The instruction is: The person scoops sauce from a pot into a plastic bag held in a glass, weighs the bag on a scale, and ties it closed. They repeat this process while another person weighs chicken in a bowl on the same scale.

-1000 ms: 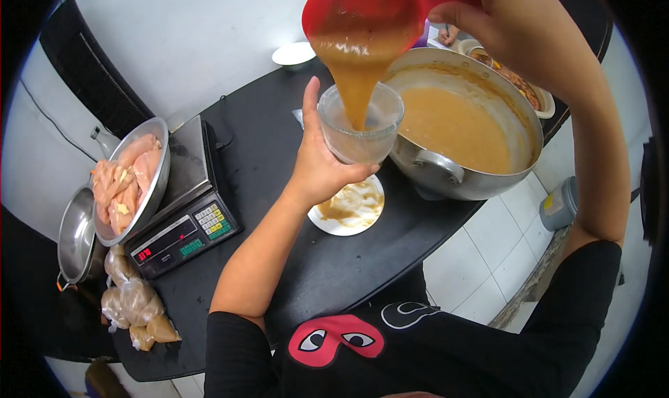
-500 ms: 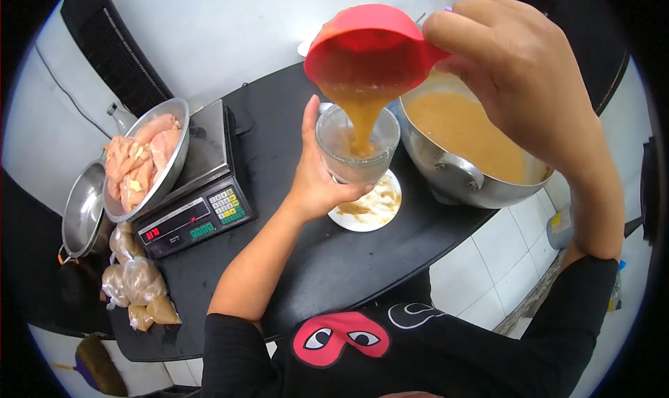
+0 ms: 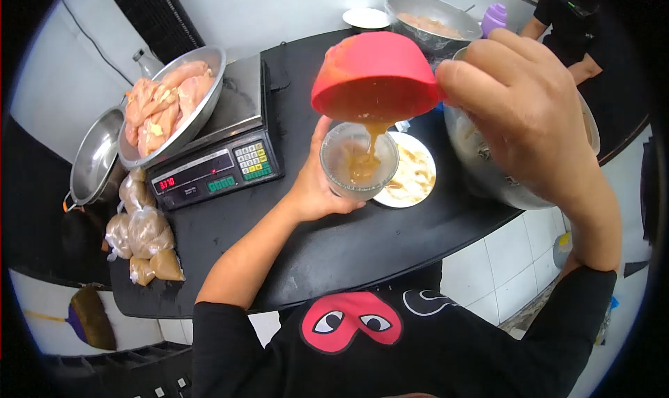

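Observation:
My right hand (image 3: 516, 109) is closed on the handle of a red plastic scoop (image 3: 376, 64), which is tipped over with its mouth facing down toward me. A thin stream of brown liquid (image 3: 374, 142) falls from its lip into a clear glass cup (image 3: 341, 175). Brown liquid shows inside the glass. Wrapped around the glass from the left, my left hand (image 3: 311, 192) holds it just below the scoop. Beside and partly behind the glass lies a white plate (image 3: 426, 189) smeared with brown. A large metal pot (image 3: 481, 158) stands under my right hand, mostly hidden by it.
At the left, a metal bowl (image 3: 217, 74) of raw chicken rests on a digital scale (image 3: 226, 168). Tied plastic bags (image 3: 150, 234) lie before it. Farther back are another bowl (image 3: 408, 36), a purple bottle (image 3: 494, 18) and a person in black (image 3: 568, 32).
The scoop is tipped further and the stream has thinned. More liquid is in the glass. My view has shifted, bringing the back bowl, purple bottle and more of the other person into sight.

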Action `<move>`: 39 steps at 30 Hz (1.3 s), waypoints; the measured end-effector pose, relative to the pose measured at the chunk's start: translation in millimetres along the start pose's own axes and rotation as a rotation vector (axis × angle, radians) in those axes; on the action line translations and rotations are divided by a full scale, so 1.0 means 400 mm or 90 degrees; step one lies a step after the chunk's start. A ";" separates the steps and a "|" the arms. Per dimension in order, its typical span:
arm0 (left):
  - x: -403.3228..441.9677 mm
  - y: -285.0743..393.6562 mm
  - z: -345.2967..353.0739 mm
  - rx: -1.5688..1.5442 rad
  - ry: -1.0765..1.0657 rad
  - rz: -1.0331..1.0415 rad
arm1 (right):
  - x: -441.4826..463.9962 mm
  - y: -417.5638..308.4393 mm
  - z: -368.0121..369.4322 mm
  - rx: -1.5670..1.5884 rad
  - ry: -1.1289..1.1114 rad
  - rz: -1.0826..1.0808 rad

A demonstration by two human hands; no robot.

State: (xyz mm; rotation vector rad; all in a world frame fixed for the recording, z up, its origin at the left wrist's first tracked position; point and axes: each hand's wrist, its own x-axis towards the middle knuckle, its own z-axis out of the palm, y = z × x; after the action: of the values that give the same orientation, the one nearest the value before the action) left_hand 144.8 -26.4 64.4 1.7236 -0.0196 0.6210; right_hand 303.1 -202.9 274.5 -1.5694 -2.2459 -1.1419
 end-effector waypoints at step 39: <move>-0.254 -0.009 -0.173 0.243 0.309 -0.005 | -0.092 -0.164 0.153 0.058 0.070 0.060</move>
State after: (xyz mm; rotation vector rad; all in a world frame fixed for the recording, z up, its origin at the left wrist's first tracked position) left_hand 32.2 5.9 27.4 1.8872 0.4728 1.0755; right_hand 279.1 -198.7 180.6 -1.5211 -2.0993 -1.0585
